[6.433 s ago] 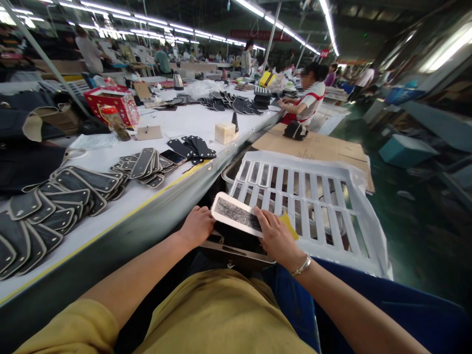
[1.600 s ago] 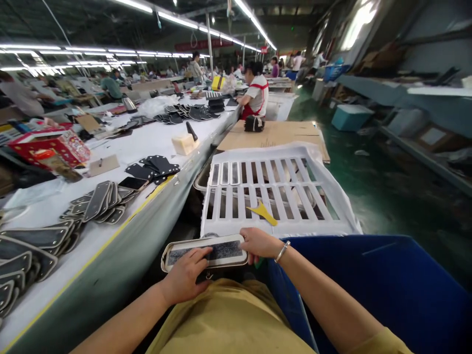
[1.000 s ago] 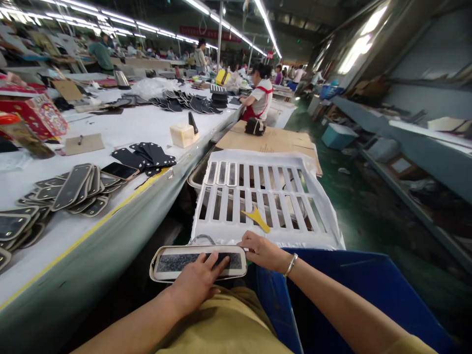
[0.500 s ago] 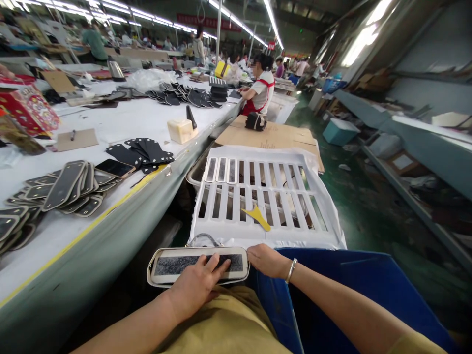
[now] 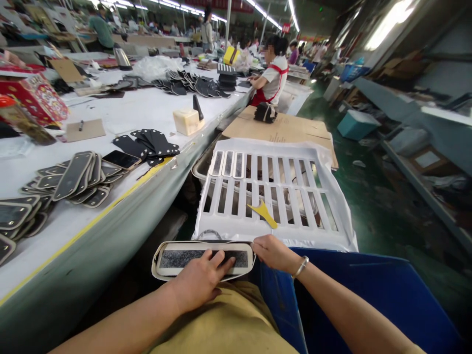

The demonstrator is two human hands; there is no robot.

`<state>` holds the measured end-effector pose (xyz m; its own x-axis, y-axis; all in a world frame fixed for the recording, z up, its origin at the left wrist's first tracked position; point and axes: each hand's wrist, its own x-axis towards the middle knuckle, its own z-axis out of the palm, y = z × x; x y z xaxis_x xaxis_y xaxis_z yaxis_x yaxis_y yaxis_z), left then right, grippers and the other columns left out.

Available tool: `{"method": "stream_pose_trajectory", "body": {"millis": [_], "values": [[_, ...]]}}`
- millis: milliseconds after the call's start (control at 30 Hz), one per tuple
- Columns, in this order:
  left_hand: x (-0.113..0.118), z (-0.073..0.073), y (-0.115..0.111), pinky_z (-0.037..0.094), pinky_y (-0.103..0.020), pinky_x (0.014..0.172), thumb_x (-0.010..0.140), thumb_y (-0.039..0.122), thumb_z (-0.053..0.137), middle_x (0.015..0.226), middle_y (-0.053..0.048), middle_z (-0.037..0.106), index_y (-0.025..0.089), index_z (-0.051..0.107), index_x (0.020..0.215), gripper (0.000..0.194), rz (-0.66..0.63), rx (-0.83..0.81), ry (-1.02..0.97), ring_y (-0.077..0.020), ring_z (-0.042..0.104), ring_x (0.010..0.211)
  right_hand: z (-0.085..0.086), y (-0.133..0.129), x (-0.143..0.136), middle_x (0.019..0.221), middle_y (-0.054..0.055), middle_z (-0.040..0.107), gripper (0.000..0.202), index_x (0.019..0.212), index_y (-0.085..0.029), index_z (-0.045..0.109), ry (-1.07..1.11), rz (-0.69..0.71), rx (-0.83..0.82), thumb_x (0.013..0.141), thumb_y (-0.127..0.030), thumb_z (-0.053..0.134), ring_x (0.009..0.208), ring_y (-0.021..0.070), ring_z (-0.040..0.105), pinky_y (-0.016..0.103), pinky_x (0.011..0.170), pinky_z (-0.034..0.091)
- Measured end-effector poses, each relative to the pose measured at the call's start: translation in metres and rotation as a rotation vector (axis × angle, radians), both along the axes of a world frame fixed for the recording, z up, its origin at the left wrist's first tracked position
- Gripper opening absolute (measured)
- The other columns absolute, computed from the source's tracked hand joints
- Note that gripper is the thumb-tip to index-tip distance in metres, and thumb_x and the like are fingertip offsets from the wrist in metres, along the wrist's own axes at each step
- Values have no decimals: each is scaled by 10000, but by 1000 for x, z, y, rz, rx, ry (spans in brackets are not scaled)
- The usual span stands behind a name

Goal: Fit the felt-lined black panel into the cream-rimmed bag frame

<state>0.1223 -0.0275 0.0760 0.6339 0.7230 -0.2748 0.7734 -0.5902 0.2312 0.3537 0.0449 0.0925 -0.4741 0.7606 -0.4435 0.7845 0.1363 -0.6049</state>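
In front of my body lies a long, round-ended bag piece (image 5: 159,263) with a pale raised rim. Inside its rim is a white-bordered panel (image 5: 177,259) with a dark speckled middle. My left hand (image 5: 199,281) rests on that panel, its fingers spread and the tips on the dark strip. At the right end, my right hand (image 5: 273,253) pinches the rim between thumb and fingers. A grey curved loop (image 5: 209,232) shows behind the piece. What lies under the piece is hidden.
A white slotted rack (image 5: 230,226) stands ahead, bearing several narrow panels (image 5: 228,163) and a yellow flat tool (image 5: 264,214). The long table (image 5: 143,115) at left holds stacked dark pieces (image 5: 75,177) and a phone (image 5: 121,159). A blue bin (image 5: 368,290) is at right. One person (image 5: 275,73) works further off.
The view has shifted, so the table and rack appear a little further right. Both hands keep their places on the bag piece, with the left fingers still on the strip.
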Motion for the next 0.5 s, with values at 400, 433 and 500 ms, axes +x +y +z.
{"method": "stream_pose_trajectory", "body": {"millis": [400,433,500], "values": [[-5,9,6,478,-410,848,712,436,618,1244,-100,400,304,265,1402,786,-26,-49,-17,-293,483,1028,15,-20,0,564,23,518,318,579,-174,401,-45,81,195,880,-266,357,525,105,489,224,531,350],[-4,9,5,478,-413,852,712,438,618,1247,-100,400,301,267,1402,786,-16,-41,-19,-295,478,1038,14,-18,1,546,11,501,327,586,-177,393,-24,53,94,887,-297,354,490,99,488,214,500,358],[-4,9,1,470,-425,874,705,446,624,1272,-103,387,295,259,1407,805,10,-28,-28,-303,456,1076,14,-11,3,520,-9,484,352,623,-181,400,32,14,-170,901,-384,328,425,93,489,199,439,385]]}}
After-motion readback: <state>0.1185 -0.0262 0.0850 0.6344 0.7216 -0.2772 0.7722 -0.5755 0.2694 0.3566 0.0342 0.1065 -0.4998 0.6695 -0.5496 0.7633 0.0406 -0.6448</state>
